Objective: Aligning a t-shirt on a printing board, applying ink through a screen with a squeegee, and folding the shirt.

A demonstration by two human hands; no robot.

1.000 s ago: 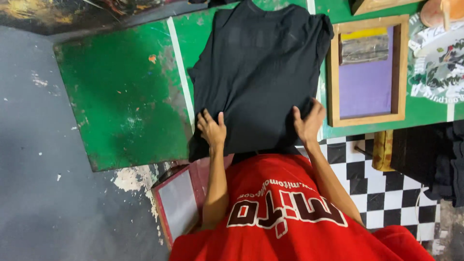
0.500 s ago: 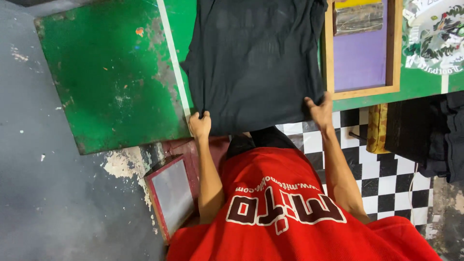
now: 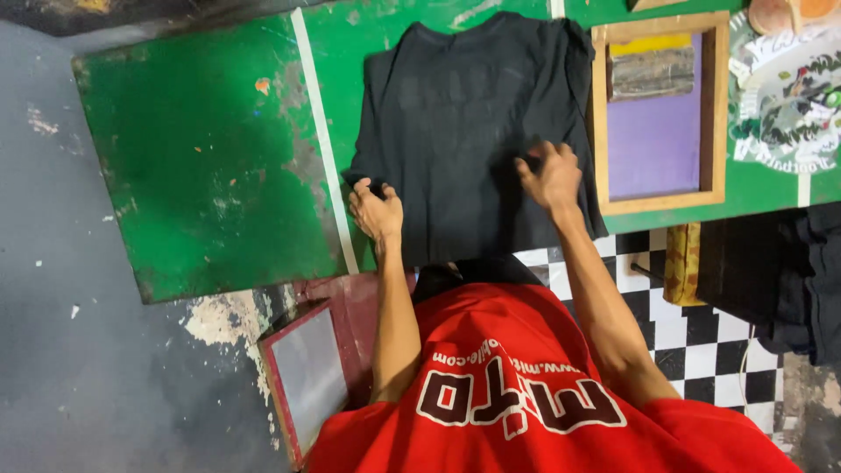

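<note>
The black shirt (image 3: 473, 131) is spread flat on the green counter (image 3: 201, 166), at nine o'clock of the wooden screen frame (image 3: 659, 109). Its left edge is pinched by the left hand (image 3: 377, 210). The right hand (image 3: 550, 175), earlier at the hem, is now pressed open-fingered further up the cloth.

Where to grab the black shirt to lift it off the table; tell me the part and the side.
Judging by its pose, pinch the black shirt at the near hem, from the table's near edge: it lies flat, that hem overhanging beside the left hand.

Both arms reach toward 12 o'clock. The left hand (image 3: 377, 210) lies at 9 o'clock, fingers curled downward. The right hand (image 3: 550, 175) lies at 3 o'clock, fingers bent.
</note>
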